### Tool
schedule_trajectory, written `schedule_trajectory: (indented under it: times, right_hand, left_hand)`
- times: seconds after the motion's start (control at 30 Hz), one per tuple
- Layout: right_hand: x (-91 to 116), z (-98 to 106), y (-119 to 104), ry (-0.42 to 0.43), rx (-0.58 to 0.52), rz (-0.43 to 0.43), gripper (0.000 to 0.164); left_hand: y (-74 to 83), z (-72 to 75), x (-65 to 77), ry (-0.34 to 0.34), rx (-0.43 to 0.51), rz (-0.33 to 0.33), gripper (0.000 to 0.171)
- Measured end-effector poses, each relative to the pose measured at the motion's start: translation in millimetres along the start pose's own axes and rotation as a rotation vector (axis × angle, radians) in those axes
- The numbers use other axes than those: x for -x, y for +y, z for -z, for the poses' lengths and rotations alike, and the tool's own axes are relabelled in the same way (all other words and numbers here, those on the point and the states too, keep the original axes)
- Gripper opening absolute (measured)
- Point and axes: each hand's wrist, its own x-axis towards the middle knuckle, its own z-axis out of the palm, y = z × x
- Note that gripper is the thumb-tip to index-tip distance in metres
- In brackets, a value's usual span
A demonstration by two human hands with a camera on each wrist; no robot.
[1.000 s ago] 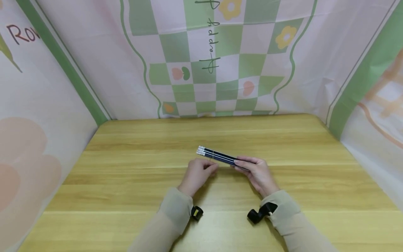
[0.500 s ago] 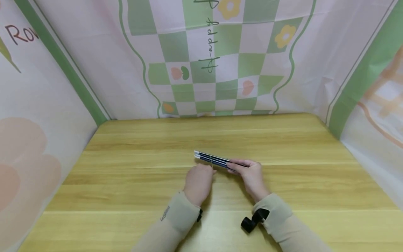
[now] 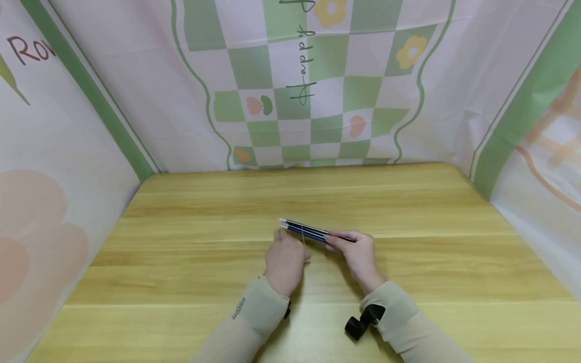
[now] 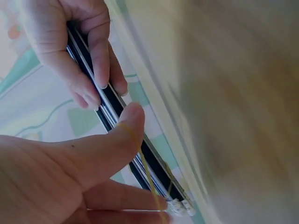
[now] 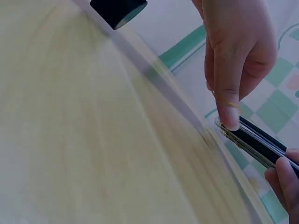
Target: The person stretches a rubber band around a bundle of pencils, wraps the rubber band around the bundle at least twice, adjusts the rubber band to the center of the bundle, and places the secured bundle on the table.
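Head view: checkered backdrop (image 3: 327,101) beyond pencils (image 3: 313,232)

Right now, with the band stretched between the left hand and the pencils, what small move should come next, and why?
Probably ease the left hand toward the white ends and bring the yellow band over them: it loops its thumb and runs close to those ends, while the right hand grips the pencils further along.

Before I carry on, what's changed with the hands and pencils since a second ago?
The left hand turned its back upward, and the rubber band now stretches from the pencils to it. The right hand and pencils shifted slightly left and toward the person. The right hand still grips them.
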Motion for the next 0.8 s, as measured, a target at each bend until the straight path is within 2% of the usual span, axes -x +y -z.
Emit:
schedule_trajectory:
  times: [0.13, 0.3, 0.5, 0.57, 0.8]
  right_hand:
    - [-1.7, 3.1, -1.0, 0.002, -0.005, 0.009, 0.017]
    - [-5.8, 10.3, -4.8, -0.036, -0.003, -0.005, 0.024]
    - [-13.7, 28.2, -13.7, -0.145, -0.013, -0.053, 0.029]
    - [-16.5, 36.2, -17.4, -0.193, -0.024, -0.083, 0.031]
    - [-25.7, 61.4, -24.7, -0.324, -0.027, -0.182, 0.030]
  left_hand:
    - [0.6, -0.1, 0.6, -0.022, -0.030, -0.008, 0.062]
    - [-6.0, -1.4, -2.1, -0.016, 0.000, -0.044, 0.081]
    - [-21.4, -3.6, -9.9, 0.087, 0.200, -0.177, 0.080]
    - [-25.6, -3.5, -12.3, 0.093, 0.277, -0.209, 0.080]
    - [-31.1, -1.6, -16.3, 0.082, 0.430, -0.284, 0.076]
